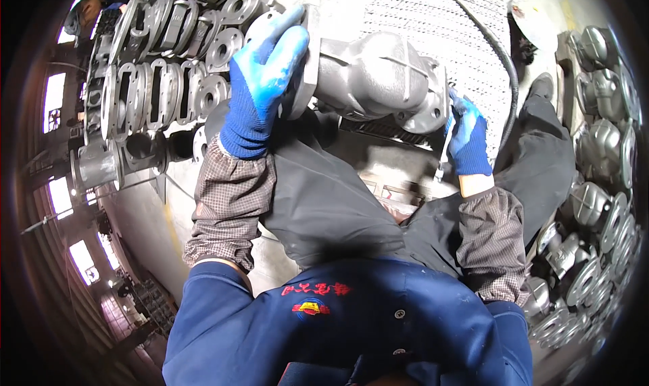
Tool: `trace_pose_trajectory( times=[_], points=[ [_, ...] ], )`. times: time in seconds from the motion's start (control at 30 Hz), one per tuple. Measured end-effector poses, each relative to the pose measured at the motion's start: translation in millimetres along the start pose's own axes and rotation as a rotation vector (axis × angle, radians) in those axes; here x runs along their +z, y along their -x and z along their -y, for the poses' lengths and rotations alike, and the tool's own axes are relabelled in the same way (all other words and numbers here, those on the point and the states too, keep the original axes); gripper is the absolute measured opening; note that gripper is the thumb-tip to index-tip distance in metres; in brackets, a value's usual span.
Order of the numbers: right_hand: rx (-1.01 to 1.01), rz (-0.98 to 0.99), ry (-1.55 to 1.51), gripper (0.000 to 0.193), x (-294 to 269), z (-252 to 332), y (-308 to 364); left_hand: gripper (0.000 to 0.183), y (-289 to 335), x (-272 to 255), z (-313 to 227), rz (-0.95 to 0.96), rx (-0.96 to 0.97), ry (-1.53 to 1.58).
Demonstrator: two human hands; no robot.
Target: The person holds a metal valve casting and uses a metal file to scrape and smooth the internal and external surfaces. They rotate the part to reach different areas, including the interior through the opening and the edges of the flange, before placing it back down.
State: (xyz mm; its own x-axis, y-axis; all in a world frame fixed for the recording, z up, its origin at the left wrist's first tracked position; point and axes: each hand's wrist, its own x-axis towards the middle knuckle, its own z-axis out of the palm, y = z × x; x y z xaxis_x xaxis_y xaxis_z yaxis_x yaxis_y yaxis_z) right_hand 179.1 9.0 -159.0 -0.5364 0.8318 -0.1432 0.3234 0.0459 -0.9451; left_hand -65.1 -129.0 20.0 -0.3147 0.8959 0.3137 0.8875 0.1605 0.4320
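Note:
A grey cast-metal valve body (378, 75) with flanged ends lies on its side in front of me, over the near edge of a white patterned work surface (426, 11). My left hand (267, 75), in a blue coated glove, grips its large left flange (309, 61), fingers over the top. Close by the smaller right flange (441, 95), my right hand (468, 132), also gloved, is closed around a slim pale tool (444, 149) that points down. The tool's upper part is hidden by the fingers, and its exact kind is unclear.
Grey flanged castings (162, 92) are stacked at the left. More rounded valve bodies (602, 142) line the right side. A black hose (497, 48) curves down past the surface's right side. My knees are spread below the work. Another person (88, 11) shows at the far upper left.

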Motion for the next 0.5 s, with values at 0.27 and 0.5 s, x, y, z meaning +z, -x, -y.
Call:
trace_pose_trajectory(
  times=[0.27,0.5],
  points=[
    [-0.232,-0.203,0.219,0.027,-13,-34,-34,0.064,-15,17,-12,0.115,0.076,0.158],
    [0.324,-0.18,-1.133,0.035,-19,-9,-56,0.07,-39,32,11,0.066,-0.068,0.042]
  ],
)
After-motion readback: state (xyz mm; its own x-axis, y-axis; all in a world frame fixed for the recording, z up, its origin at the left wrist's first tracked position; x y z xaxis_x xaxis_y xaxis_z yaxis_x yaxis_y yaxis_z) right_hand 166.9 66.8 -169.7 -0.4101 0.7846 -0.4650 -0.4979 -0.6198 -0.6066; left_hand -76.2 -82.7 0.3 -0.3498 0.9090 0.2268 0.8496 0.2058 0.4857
